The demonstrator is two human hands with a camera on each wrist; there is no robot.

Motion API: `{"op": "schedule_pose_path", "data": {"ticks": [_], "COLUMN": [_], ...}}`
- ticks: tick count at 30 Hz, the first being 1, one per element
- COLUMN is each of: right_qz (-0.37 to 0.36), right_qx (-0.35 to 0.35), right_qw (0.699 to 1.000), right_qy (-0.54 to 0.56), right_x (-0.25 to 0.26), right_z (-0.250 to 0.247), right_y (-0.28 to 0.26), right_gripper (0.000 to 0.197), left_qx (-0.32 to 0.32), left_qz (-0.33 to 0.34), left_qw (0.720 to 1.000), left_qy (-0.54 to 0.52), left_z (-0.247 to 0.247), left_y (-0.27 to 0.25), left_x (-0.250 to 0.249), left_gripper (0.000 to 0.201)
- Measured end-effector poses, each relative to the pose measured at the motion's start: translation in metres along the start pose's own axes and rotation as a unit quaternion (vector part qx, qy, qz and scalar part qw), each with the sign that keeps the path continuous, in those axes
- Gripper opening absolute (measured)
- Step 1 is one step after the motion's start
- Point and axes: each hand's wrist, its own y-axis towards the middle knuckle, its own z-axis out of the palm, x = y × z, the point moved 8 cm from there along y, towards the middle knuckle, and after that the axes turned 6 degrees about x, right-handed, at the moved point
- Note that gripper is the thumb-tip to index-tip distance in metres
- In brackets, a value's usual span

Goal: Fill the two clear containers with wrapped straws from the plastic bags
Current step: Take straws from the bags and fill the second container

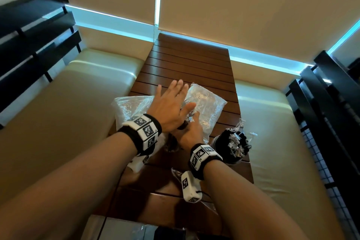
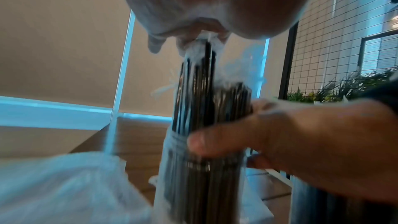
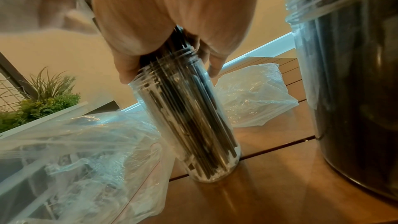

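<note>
A clear container point(image 3: 189, 125) stands on the slatted wooden table point(image 1: 187, 60), packed with dark wrapped straws point(image 2: 202, 77) that stick out above its rim. My right hand point(image 1: 191, 128) grips the container at its rim, the thumb across the front. My left hand point(image 1: 171, 103) lies flat, fingers straight, with its palm point(image 2: 215, 6) on the straw tops. In the head view both hands hide most of this container. A second clear container point(image 1: 231, 146), full of wrapped straws, stands to the right.
Two crumpled clear plastic bags lie on the table, one on the left point(image 1: 132, 111) and one behind the hands point(image 1: 206, 107). Cream bench cushions point(image 1: 78, 103) flank the narrow table. A planter with green plants point(image 3: 43, 101) sits off to the side.
</note>
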Motion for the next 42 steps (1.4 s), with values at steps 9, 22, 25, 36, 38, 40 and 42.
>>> {"op": "schedule_pose_path", "data": {"ticks": [9,22,25,36,38,40,42], "right_qz": [0.024,-0.051,-0.036,0.042,0.058,0.081,0.089], "right_qx": [0.045,0.033,0.008,-0.058,-0.062,-0.059,-0.059], "right_qw": [0.982,0.991,0.994,0.997,0.996,0.995,0.994], "right_qy": [0.182,-0.121,-0.101,-0.02,-0.015,0.002,0.019], "right_x": [-0.004,-0.002,-0.008,-0.006,-0.001,0.001,0.006], "right_z": [0.007,0.011,0.008,0.005,0.007,0.012,0.018], "right_y": [-0.007,-0.001,-0.001,-0.005,0.0,0.004,0.01], "right_gripper": [0.093,0.082,0.074,0.086,0.087,0.09,0.091], "left_qx": [0.039,-0.005,-0.038,0.002,0.108,0.183,0.212], "left_qz": [-0.019,-0.021,-0.021,-0.164,-0.217,-0.224,-0.235], "left_qw": [0.999,0.999,0.998,0.969,0.969,0.956,0.947], "left_qy": [0.003,0.039,0.041,-0.186,-0.044,0.042,0.053], "left_z": [0.042,0.043,0.045,0.01,0.027,0.053,0.075], "left_y": [0.009,0.02,0.021,-0.023,-0.038,-0.052,-0.064], "left_x": [-0.004,-0.01,-0.012,0.066,0.089,0.103,0.115], "left_gripper": [0.075,0.06,0.058,0.082,0.083,0.086,0.086]}}
